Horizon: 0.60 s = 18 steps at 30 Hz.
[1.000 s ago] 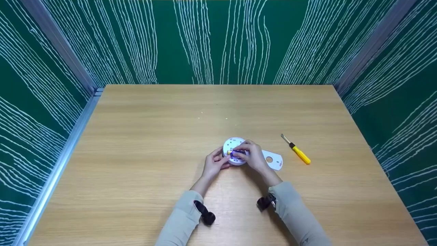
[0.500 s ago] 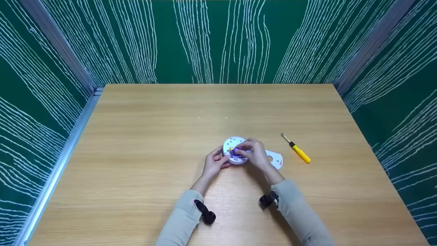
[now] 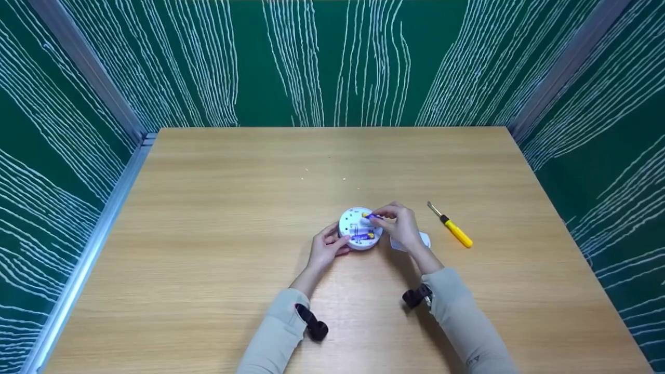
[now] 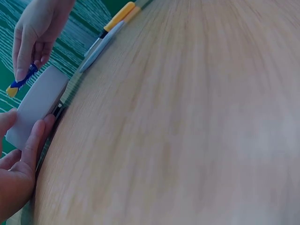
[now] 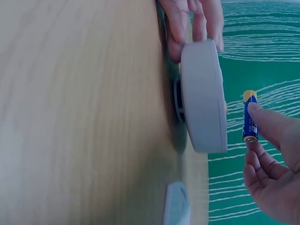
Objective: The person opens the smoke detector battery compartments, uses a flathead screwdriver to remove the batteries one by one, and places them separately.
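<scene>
A round white plastic device (image 3: pixel 347 221) with small holes in its face is tipped up a little off the table. My left hand (image 3: pixel 324 246) grips its left edge, thumb on the face and fingers underneath. Another blue-and-yellow battery (image 3: pixel 363 236) lies in the recess in that face. Between thumb and fingers of my right hand (image 3: pixel 402 226) is a blue battery with a yellow end (image 5: pixel 250 119), held just off the face. In the left wrist view the device (image 4: pixel 40 105) shows its smooth side wall.
Beneath and beyond my right hand lies a flat white plate (image 3: pixel 425 240), partly covered by the hand. Farther right is a screwdriver (image 3: pixel 458 234) with a yellow handle. Several tiny white bits (image 3: pixel 344 178) are scattered on the wooden table (image 3: pixel 234 208).
My right hand has moved right and slightly away from me, lifting the battery out of the recess. The battery still inside now shows. My left hand keeps its hold.
</scene>
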### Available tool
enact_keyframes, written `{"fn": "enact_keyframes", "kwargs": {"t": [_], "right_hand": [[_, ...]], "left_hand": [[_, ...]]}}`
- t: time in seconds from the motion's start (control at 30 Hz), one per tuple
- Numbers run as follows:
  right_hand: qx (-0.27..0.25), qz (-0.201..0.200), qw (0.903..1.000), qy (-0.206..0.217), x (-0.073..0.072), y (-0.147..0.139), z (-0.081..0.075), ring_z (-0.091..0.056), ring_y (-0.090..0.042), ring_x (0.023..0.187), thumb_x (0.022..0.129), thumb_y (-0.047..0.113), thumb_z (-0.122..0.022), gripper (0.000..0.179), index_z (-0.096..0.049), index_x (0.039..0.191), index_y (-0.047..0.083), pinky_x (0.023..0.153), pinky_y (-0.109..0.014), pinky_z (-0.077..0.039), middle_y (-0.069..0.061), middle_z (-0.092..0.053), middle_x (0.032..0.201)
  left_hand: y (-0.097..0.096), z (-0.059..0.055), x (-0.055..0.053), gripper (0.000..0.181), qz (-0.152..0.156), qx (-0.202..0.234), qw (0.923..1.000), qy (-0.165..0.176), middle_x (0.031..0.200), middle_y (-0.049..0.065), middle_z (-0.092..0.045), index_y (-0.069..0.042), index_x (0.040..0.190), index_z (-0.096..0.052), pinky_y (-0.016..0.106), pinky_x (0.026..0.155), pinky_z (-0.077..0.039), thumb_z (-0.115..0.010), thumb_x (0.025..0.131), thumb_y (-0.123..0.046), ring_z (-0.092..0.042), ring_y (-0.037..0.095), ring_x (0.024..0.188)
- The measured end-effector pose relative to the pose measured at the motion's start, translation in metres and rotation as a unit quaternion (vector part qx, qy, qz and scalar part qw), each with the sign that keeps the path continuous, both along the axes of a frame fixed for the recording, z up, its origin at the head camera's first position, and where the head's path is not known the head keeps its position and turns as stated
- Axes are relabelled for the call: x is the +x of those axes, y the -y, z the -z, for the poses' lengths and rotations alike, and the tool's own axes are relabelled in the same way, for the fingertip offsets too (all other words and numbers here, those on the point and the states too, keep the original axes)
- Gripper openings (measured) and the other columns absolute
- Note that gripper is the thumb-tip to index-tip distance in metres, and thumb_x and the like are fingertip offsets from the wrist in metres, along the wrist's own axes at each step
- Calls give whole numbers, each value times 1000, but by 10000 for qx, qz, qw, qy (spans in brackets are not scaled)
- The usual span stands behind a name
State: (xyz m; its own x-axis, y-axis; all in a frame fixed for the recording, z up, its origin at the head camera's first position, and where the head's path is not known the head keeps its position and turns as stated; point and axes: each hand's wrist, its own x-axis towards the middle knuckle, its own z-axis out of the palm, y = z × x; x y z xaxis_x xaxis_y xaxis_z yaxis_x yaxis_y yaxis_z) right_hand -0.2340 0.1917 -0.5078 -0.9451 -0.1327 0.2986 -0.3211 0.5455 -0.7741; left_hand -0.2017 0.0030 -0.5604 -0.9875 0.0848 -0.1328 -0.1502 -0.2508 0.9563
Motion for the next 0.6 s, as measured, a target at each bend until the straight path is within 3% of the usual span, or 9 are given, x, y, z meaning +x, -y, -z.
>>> {"fn": "enact_keyframes", "kwargs": {"t": [0.3, 0.6], "right_hand": [[163, 426, 9989, -74, -6, -18, 1, -55, -21, 72, 73, 12, -72, 13, -71, 83, 4, 67, -33, -47, -9, -62, 79], [20, 864, 9962, -58, -10, -33, 6, -55, -23, 71, 73, 9, -72, 13, -69, 82, 0, 64, -26, -44, -12, -63, 78]], "left_hand": [[0, 0, -1, 54, -34, -20, 10000, 74, 104, 24, -58, 7, 129, -38, 31, 63, -56, -61, 81, 2, -63, 18, 69], [0, -1, 0, 53, -6, 68, 10000, 51, 125, 24, -46, 8, 129, -38, 31, 63, -56, -60, 81, 3, -63, 19, 74]]}}
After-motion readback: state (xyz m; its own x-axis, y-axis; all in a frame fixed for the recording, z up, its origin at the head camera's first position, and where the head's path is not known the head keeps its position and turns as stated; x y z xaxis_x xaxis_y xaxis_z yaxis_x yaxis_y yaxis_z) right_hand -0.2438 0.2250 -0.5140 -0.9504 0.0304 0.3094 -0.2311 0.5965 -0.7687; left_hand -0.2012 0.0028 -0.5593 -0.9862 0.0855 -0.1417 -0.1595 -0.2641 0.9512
